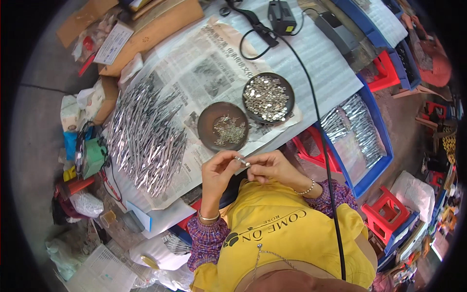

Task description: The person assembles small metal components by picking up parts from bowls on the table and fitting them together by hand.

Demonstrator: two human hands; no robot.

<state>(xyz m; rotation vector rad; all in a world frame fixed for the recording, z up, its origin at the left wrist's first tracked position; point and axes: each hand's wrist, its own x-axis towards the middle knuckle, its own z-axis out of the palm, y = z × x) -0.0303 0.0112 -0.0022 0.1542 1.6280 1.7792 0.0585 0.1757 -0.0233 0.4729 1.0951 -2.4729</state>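
My left hand and my right hand meet in front of my chest, near the table's front edge. Between their fingertips is a small silvery metal piece, pinched from both sides; its exact shape is too small to tell. Just beyond my left hand stands a brown round bowl with tiny silvery parts in it. To its right a darker bowl holds many shiny flat metal pieces. A large heap of thin silver strips spreads on the newspaper at the left.
A black cable hangs across the view, right of my hands. At the right sits a blue tray with bundled silver strips, near red stools. Cardboard boxes line the table's far left; black devices lie at the back.
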